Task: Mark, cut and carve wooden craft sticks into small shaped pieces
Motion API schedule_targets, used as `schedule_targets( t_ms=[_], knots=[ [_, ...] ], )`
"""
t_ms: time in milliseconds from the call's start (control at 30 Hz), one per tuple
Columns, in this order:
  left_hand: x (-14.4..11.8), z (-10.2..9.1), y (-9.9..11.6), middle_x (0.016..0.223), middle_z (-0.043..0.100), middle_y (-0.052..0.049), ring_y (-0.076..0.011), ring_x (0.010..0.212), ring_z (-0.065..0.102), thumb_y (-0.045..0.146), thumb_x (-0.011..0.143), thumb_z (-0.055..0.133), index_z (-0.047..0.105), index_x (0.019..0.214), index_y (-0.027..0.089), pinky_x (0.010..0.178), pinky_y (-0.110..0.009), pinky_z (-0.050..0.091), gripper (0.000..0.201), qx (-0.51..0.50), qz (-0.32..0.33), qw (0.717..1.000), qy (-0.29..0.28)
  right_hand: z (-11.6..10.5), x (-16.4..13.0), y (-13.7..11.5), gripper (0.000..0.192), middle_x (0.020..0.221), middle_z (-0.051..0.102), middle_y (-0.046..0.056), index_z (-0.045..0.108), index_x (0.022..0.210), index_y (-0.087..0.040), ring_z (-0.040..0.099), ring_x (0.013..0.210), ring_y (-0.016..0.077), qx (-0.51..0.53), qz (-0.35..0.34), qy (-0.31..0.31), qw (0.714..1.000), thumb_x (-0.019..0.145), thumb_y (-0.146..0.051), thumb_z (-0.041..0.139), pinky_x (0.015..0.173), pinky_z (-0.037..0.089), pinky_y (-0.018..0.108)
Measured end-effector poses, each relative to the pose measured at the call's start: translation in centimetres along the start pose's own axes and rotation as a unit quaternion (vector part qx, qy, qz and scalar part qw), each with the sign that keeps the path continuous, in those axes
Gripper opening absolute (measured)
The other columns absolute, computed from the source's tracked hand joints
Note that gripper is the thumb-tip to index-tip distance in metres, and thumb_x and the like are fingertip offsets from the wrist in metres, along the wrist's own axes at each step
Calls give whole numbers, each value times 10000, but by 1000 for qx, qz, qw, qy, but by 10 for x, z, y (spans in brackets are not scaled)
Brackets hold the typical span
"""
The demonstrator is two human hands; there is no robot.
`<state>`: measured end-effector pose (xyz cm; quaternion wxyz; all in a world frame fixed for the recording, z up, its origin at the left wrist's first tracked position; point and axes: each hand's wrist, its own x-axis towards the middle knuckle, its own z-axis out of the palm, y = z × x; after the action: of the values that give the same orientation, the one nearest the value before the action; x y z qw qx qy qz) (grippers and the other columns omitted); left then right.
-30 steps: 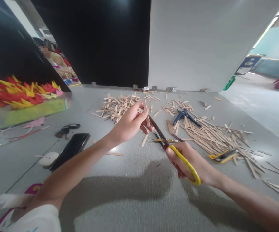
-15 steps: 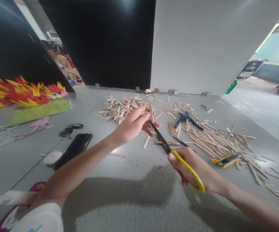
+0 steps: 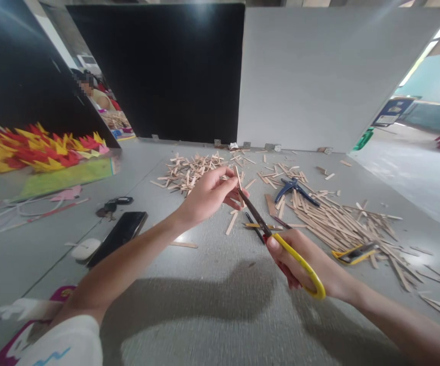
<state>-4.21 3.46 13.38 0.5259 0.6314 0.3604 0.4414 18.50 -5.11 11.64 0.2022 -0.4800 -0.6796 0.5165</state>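
Yellow-handled, dark-bladed scissors [image 3: 283, 242] in right hand [image 3: 298, 254], pale tan wood strip [image 3: 237, 177] in left hand [image 3: 210, 195].
Grey surface [image 3: 205, 259] below both hands. Tan strip pile [image 3: 189, 170] just beyond left hand; more tan strips [image 3: 319, 218] beyond and right of right hand, with dark-blue tool [image 3: 293, 188] and yellow-and-black cutter [image 3: 355, 252] on them. Left of left hand: black phone [image 3: 120, 236], white mouse [image 3: 86, 249], red-and-yellow spiky paper pieces [image 3: 40, 152]. White, blue-squiggled sleeve [image 3: 67, 338] on left hand's side. Beyond hands: black panel [image 3: 166, 71], light-grey panel [image 3: 311, 76].
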Motion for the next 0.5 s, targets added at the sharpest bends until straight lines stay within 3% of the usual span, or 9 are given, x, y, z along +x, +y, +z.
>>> schedule_targets(
  t_ms=[333,500],
  knots=[
    [1,0,-4,835,808,-70,-215,787,816,312,1011,666,512,946,227,669,-291,671,188,-13,-22,999,31,-4,-1,3,755,498,396,-79,358,640,-254,502,388,91,-22,-10,0,1000,867,-967,463,380,391,189],
    [2,-1,-2,816,781,-72,-218,740,800,367,987,732,628,1036,179,660,-307,668,221,-18,-9,1000,22,-2,-3,5,728,502,416,-77,369,649,-254,510,394,96,-41,0,6,999,880,-933,495,380,394,190]
  ],
)
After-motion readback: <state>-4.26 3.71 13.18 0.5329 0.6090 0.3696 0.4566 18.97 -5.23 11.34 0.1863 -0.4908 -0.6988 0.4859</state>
